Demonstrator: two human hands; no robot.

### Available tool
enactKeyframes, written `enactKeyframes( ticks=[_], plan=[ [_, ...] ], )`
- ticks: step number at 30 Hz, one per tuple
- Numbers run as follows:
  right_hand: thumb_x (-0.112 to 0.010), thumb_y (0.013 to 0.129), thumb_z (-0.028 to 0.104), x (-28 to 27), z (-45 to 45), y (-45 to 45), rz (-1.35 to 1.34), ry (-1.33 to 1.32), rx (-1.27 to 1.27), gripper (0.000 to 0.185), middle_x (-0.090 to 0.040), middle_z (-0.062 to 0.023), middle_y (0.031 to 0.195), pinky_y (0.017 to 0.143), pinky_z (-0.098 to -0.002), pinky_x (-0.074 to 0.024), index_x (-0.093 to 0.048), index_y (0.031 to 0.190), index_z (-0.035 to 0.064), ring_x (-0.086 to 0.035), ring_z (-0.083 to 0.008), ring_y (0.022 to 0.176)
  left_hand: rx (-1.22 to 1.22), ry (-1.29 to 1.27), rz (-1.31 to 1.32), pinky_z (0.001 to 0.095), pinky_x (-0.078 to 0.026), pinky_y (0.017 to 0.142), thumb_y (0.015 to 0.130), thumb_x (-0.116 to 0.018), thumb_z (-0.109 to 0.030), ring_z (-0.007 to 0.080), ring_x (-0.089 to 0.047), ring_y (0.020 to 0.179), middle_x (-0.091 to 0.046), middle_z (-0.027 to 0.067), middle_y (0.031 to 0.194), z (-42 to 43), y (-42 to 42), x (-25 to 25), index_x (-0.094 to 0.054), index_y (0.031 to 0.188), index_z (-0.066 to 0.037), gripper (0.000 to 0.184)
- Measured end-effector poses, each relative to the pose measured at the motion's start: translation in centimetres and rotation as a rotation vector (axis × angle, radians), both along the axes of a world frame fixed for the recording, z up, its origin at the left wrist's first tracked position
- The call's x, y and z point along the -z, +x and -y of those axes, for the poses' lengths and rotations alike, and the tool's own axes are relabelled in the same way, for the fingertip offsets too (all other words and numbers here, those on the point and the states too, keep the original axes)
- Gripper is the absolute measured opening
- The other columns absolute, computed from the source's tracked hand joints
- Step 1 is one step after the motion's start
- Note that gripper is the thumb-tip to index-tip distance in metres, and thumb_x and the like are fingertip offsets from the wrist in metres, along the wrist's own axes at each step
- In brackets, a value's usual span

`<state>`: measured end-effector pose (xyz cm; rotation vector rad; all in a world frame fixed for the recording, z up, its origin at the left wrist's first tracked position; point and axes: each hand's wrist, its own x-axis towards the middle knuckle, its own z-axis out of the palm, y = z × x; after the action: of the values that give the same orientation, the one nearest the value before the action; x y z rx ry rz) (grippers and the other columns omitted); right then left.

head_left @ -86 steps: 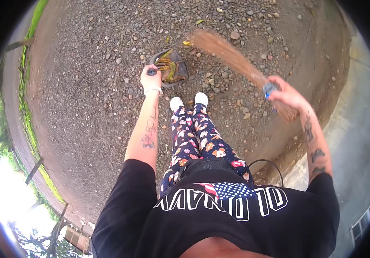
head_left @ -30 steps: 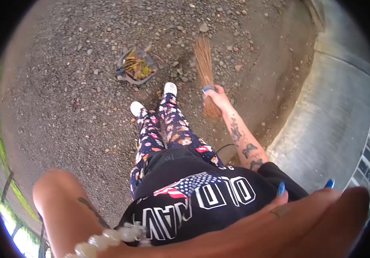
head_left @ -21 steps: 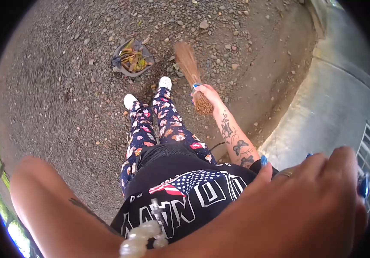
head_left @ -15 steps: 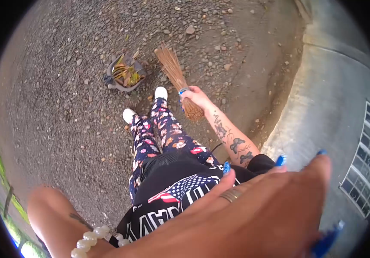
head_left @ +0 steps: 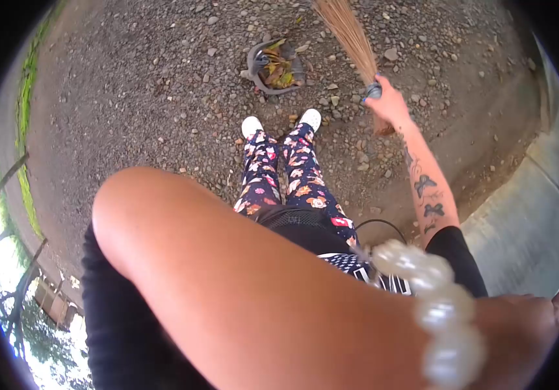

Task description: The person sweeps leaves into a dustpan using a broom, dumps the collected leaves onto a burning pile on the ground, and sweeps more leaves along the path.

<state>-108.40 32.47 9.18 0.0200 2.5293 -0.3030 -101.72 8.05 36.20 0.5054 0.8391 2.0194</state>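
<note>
My right hand [head_left: 389,104] is closed around the bound part of a stick broom [head_left: 351,39], out to the right above the ground. The broom's thin bristles fan up past the top edge, and its short butt end sticks out below my fist. My left arm crosses close in front of the camera, with a pearl bead bracelet [head_left: 445,312] at the wrist. My left hand [head_left: 520,328] is at the lower right edge, its fingers mostly hidden. Ahead of my feet lies a grey open container [head_left: 253,64] with yellow and brown leaves [head_left: 281,68] in it.
Gravel ground [head_left: 162,117] with loose stones spreads around my white shoes [head_left: 311,118]. A concrete ledge [head_left: 520,214] runs along the right side. On the far left are a green grassy strip [head_left: 27,130] and trees.
The view has shifted, so the leaf container and broom now appear farther up and right. My left forearm has swung across the view, and its hand has moved toward the right edge.
</note>
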Motion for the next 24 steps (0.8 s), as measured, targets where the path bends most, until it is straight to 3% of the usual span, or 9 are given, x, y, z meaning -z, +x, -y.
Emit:
enactKeyframes(
  ticks=[6, 7, 9, 10, 13, 16, 19, 23, 24],
  plan=[
    [-0.056, 0.068, 0.021, 3.2, 2.3, -6.6, 0.050, 0.243, -0.386, 0.063, -0.058, -0.0165, 0.093, 0.073, -0.0384, -0.0463, -0.031, 0.125, 0.0145, -0.057, -0.0293, 0.086, 0.074, -0.026, 0.025, 0.0294, -0.041, 0.081, 0.081, -0.046, -0.018, 0.0192, -0.051, 0.098, -0.053, 0.0096, 0.105, -0.3, -1.1, 1.1, -0.047, 0.106, -0.005, 0.028],
    [-0.056, 0.068, 0.019, 3.5, 2.4, -7.3, 0.045, 0.262, -0.435, 0.061, -0.057, -0.0165, 0.095, 0.073, -0.0380, -0.0463, -0.032, 0.124, 0.0128, -0.057, -0.0291, 0.086, -0.247, -0.057, -0.067, 0.0303, -0.043, 0.074, 0.078, -0.048, -0.015, 0.0206, -0.055, 0.088, -0.056, 0.0120, 0.094, -1.2, -2.5, 4.6, -0.051, 0.100, -0.004, 0.026],
    [-0.056, 0.067, 0.016, 4.0, 2.4, -8.2, 0.148, 0.356, -0.491, 0.059, -0.057, -0.0170, 0.095, 0.074, -0.0381, -0.0458, -0.035, 0.122, 0.0114, -0.056, -0.0291, 0.087, -0.868, -0.641, -0.096, 0.0328, -0.043, 0.073, 0.069, -0.053, -0.004, 0.0239, -0.055, 0.082, -0.056, 0.0121, 0.087, -1.2, -1.6, 15.8, -0.054, 0.090, -0.003, 0.021],
    [-0.056, 0.067, 0.016, 3.7, 1.9, -8.6, 0.137, 0.363, -0.480, 0.059, -0.057, -0.0170, 0.095, 0.074, -0.0381, -0.0458, -0.035, 0.122, 0.0114, -0.056, -0.0291, 0.087, -0.904, -1.128, -0.521, 0.0287, -0.041, 0.081, 0.068, -0.062, -0.007, 0.0196, -0.051, 0.094, -0.052, 0.0118, 0.100, 1.5, -1.7, 20.0, -0.048, 0.102, -0.001, 0.038],
    [-0.058, 0.066, 0.016, 0.7, -0.5, -8.6, 0.199, 0.409, -0.550, 0.059, -0.057, -0.0169, 0.093, 0.074, -0.0388, -0.0454, -0.037, 0.120, 0.0102, -0.056, -0.0296, 0.088, -1.007, -1.604, -0.619, 0.0348, -0.031, 0.094, 0.057, -0.070, -0.008, 0.0303, -0.039, 0.110, -0.044, 0.0146, 0.113, 5.3, -1.7, 28.0, -0.035, 0.118, -0.002, 0.071],
    [-0.061, 0.061, 0.017, -4.8, -4.2, -7.6, 0.274, 0.116, -0.319, 0.062, -0.056, -0.0162, 0.097, 0.077, -0.0365, -0.0443, -0.040, 0.118, 0.0084, -0.055, -0.0310, 0.088, -0.899, -1.479, -0.485, 0.0350, -0.032, 0.093, 0.053, -0.070, -0.008, 0.0343, -0.036, 0.110, -0.039, 0.0211, 0.117, 5.6, -2.5, 33.5, -0.030, 0.122, -0.001, 0.080],
    [-0.063, 0.059, 0.018, -7.3, -7.6, -5.1, 0.217, -0.084, -0.150, 0.064, -0.055, -0.0168, 0.102, 0.081, -0.0326, -0.0423, -0.041, 0.118, 0.0078, -0.055, -0.0292, 0.092, -0.880, -1.350, -0.240, 0.0323, -0.042, 0.078, 0.060, -0.066, -0.007, 0.0284, -0.053, 0.091, -0.055, 0.0158, 0.096, 6.0, -2.8, 36.7, -0.048, 0.100, -0.007, 0.044],
    [-0.064, 0.060, 0.020, -5.9, -8.2, -2.1, 0.285, -0.108, 0.119, 0.065, -0.054, -0.0169, 0.105, 0.082, -0.0305, -0.0413, -0.040, 0.119, 0.0058, -0.053, -0.0260, 0.096, -0.960, -1.331, -0.278, 0.0318, -0.044, 0.069, 0.064, -0.063, -0.006, 0.0274, -0.057, 0.077, -0.058, 0.0129, 0.082, 5.6, -4.0, 35.8, -0.050, 0.088, -0.008, 0.027],
    [-0.064, 0.060, 0.021, -4.4, -7.9, -0.4, 0.268, -0.180, 0.211, 0.065, -0.054, -0.0170, 0.105, 0.082, -0.0303, -0.0413, -0.040, 0.119, 0.0047, -0.054, -0.0255, 0.095, -0.987, -1.369, -0.298, 0.0280, -0.044, 0.065, 0.066, -0.062, -0.005, 0.0202, -0.057, 0.071, -0.058, 0.0104, 0.078, 5.7, -4.0, 35.7, -0.050, 0.087, -0.006, 0.024]
  ],
)
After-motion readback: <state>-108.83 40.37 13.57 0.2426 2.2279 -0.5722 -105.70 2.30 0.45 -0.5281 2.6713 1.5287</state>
